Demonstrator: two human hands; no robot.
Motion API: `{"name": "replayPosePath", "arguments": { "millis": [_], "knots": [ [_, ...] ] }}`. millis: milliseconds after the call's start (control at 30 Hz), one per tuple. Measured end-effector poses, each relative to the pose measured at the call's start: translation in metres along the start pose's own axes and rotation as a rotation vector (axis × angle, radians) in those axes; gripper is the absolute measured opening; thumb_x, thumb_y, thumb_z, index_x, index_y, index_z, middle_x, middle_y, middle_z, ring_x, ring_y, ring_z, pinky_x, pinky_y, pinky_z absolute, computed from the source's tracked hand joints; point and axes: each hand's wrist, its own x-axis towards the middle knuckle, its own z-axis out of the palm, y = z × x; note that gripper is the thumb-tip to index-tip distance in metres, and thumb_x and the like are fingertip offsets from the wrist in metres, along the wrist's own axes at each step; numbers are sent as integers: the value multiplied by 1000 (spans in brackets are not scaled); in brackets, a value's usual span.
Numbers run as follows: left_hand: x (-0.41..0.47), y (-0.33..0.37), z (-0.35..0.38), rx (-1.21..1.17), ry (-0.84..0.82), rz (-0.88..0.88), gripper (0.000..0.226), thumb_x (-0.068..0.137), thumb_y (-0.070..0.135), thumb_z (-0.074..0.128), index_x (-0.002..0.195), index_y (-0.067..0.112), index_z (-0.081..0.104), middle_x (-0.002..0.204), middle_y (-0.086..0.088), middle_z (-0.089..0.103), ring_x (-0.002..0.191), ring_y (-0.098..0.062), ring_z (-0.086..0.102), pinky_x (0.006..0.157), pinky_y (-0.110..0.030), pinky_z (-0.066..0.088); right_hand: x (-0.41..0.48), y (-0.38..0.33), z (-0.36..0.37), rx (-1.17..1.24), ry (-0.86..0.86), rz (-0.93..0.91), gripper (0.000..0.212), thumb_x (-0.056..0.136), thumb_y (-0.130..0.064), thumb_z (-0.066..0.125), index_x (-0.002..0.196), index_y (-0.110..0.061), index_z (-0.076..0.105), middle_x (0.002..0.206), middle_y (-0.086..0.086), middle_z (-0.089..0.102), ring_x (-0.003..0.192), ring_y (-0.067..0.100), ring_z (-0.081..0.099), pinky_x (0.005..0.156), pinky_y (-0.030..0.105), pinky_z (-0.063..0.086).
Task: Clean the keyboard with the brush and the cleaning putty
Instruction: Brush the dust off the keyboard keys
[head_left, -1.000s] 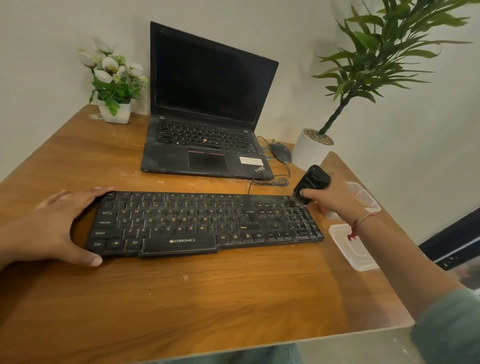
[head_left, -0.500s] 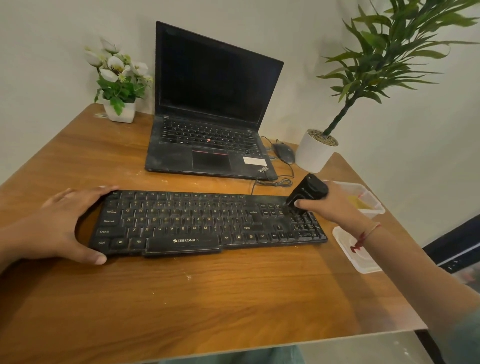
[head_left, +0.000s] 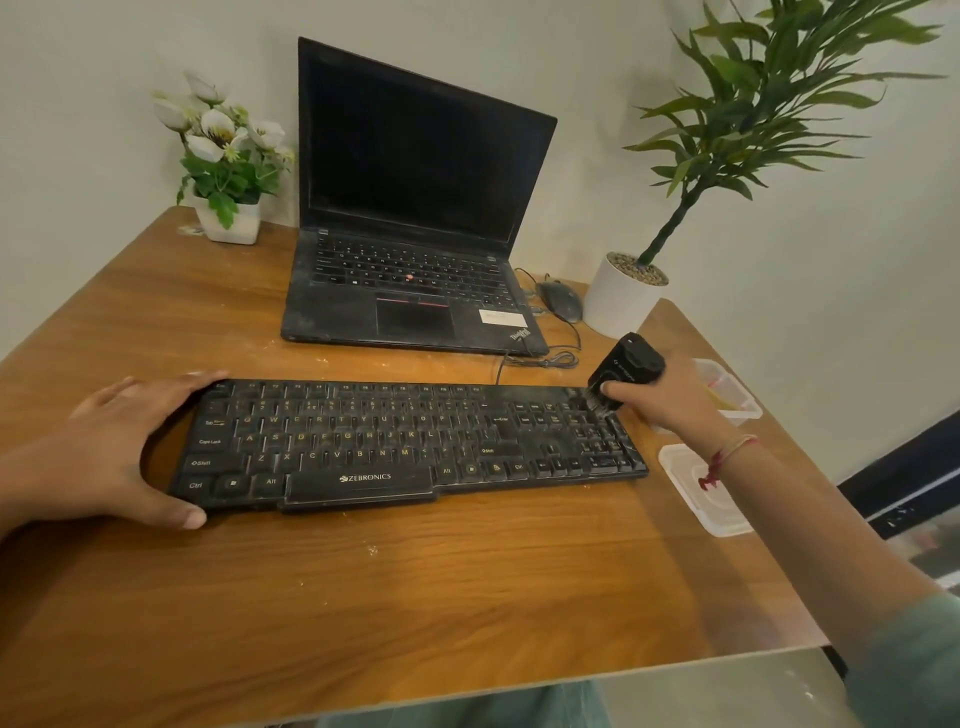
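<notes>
Black stubby brush (head_left: 626, 370), gripped by right hand (head_left: 662, 404), meets dusty keyboard (head_left: 363, 441); spread left hand (head_left: 106, 447) braces its end.

Open black laptop (head_left: 415, 156), white potted flowers (head_left: 223, 140), leafy plant (head_left: 769, 104) in white pot, mouse (head_left: 560, 300), wooden table (head_left: 415, 597)

Black keyboard (head_left: 405, 441), black brush (head_left: 626, 371), wood-grain brown table (head_left: 415, 597)

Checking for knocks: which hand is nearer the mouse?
Right. The right hand holds the brush at the keyboard's right end, near the mouse; the left hand rests at the keyboard's left end.
</notes>
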Motion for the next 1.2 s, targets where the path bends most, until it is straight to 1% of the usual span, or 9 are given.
{"name": "replayPosePath", "arguments": {
  "millis": [100,233,333,400,567,767,967,1100,1200],
  "knots": [
    [-1,0,1,7,-1,-13,138,27,88,68,147,44,14,147,7,37,133,-25,36,112,-54,23,-10,-3,12,-17,-30,-1,22,73,-21,77,71,-20,55,67,-2,60,65,11,57,54,20,44],
    [-1,1,0,-18,1,-8,136,26,89,68,144,49,13,146,8,37,133,-25,35,111,-55,23,-15,-3,4,143,-186,49,23,72,-17,78,85,-17,59,83,4,68,77,16,66,66,27,54],
    [0,0,0,-21,3,6,137,27,88,69,146,46,15,144,8,39,133,-26,36,111,-55,24,2,7,-7,7,40,106,22,71,-24,78,80,-13,61,75,7,66,75,25,65,63,32,52],
    [0,-3,1,-24,0,5,137,27,87,70,146,47,14,146,7,38,134,-26,36,111,-56,25,1,10,-3,2,73,151,27,69,-26,78,83,-8,64,78,13,68,78,28,66,68,38,54],
    [2,-2,0,-16,-15,-2,137,27,87,70,145,48,12,146,9,37,134,-24,36,112,-54,23,-22,1,2,194,-178,101,30,72,-13,79,96,-9,62,87,4,69,80,14,66,62,23,55],
    [1,1,-1,-18,-11,-15,140,24,89,67,146,45,16,147,6,38,132,-24,37,112,-52,21,4,5,-2,-43,71,123,23,73,-24,77,77,-12,58,67,1,58,67,18,57,51,22,39],
    [1,-2,1,-19,-26,-23,139,24,87,69,146,45,17,144,10,39,131,-21,38,111,-52,24,-3,3,-3,161,-200,92,23,75,-15,76,90,-14,59,82,3,67,73,12,63,49,13,45],
    [0,-8,6,30,-2,-42,139,25,88,68,146,43,19,145,8,41,131,-20,40,109,-50,31,7,16,-8,-32,36,103,23,72,-22,77,82,-8,63,75,6,65,74,22,61,61,27,48],
    [-1,-7,6,31,3,-39,137,25,90,65,146,42,21,145,8,41,131,-21,40,109,-51,31,-2,21,-4,-42,-40,82,21,73,-20,77,71,-11,57,66,3,61,67,19,57,58,26,44]
  ]
}}
